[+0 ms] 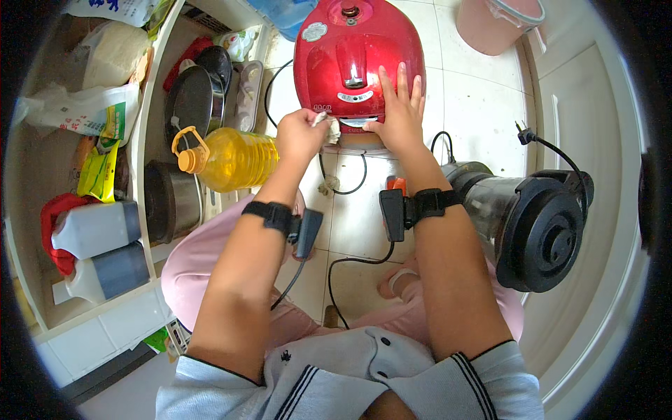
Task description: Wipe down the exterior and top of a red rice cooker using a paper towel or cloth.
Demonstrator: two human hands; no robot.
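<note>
A red electric pressure cooker (336, 58) stands on the tiled floor before me, with a steam valve on its lid and a handle in the middle. My left hand (300, 134) pinches a crumpled whitish cloth or tissue (332, 128) at the cooker's front left edge. Fingers apart, my right hand (401, 113) rests on the right side of the lid. Its thumb lies close to the silver latch (359, 122) at the front.
To the left, a bottle of yellow cooking oil (236, 159) stands beside open cabinet shelves (157, 131) holding pans (191, 102) and jugs (100, 226). A blender jug (535, 231) is on the right, with a plug (526, 135) on its cord. A pink bin (485, 29) stands behind.
</note>
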